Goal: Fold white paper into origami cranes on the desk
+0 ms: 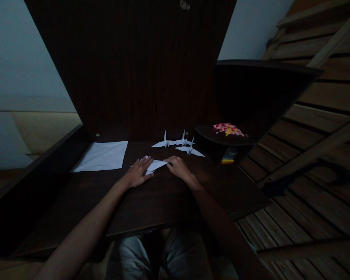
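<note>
A piece of white folded paper (156, 166) lies on the dark desk in front of me, its pointed end toward the right. My left hand (139, 172) rests flat on its left part with the fingers spread, covering some of the folds. With bent fingers, my right hand (177, 167) pinches the paper's right tip. Just beyond my hands stand three white origami cranes: one on the left (165, 143), one behind (184, 142) and one nearer on the right (190, 150). Flat white paper (104, 156), with crease lines, lies to the left.
Small pink, red and yellow pieces (228, 129) are heaped on a low corner shelf (204, 134) at the right. Under it is a small item with a yellow edge (227, 160). A dark side board (40, 167) borders the desk's left; a tall panel (128, 70) rises behind.
</note>
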Demonstrator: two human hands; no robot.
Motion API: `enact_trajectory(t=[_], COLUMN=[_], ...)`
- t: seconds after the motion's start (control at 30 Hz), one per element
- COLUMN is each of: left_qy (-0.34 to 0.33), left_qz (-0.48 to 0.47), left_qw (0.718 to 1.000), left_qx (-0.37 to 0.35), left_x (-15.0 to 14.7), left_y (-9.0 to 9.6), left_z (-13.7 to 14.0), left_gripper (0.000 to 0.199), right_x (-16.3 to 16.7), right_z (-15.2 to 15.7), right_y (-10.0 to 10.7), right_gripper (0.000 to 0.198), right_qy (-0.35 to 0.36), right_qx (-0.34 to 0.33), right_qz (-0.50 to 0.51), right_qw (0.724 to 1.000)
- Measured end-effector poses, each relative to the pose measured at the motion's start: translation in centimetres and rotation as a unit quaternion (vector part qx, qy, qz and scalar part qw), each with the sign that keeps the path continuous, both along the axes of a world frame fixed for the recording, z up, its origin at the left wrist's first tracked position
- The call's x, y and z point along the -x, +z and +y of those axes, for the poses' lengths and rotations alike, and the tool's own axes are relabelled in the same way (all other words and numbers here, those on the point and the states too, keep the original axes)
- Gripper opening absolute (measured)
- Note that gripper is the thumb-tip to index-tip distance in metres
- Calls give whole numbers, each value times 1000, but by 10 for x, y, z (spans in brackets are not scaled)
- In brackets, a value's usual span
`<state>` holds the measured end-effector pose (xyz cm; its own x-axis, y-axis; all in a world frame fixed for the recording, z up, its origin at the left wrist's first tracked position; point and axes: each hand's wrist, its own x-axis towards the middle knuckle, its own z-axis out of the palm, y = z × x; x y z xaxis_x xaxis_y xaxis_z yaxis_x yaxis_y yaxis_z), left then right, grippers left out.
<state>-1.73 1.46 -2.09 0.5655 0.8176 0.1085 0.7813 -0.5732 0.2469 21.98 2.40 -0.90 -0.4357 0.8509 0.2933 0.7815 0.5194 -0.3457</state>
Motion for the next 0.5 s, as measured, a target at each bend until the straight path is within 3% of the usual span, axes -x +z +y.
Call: enact_trajectory(t=[0.13, 0.3, 0.5], left_qy=[2, 40, 8], left_qz=[-23, -69, -86], left_qw=[1000, 997, 996], left_qx=[-3, -1, 18], left_x=[3, 5, 10], left_y=[7, 20, 29], left_z=[-1, -7, -10], left_gripper=[74, 61, 74], right_x=[-2, -4, -6], right_z=[4, 8, 13], right_y=[-2, -5, -5], right_gripper=[30, 25, 22], right_qy=[-20, -44, -76], right_qx=[13, 39, 51], right_qz=[42, 145, 276], right_qw=[999, 988, 957])
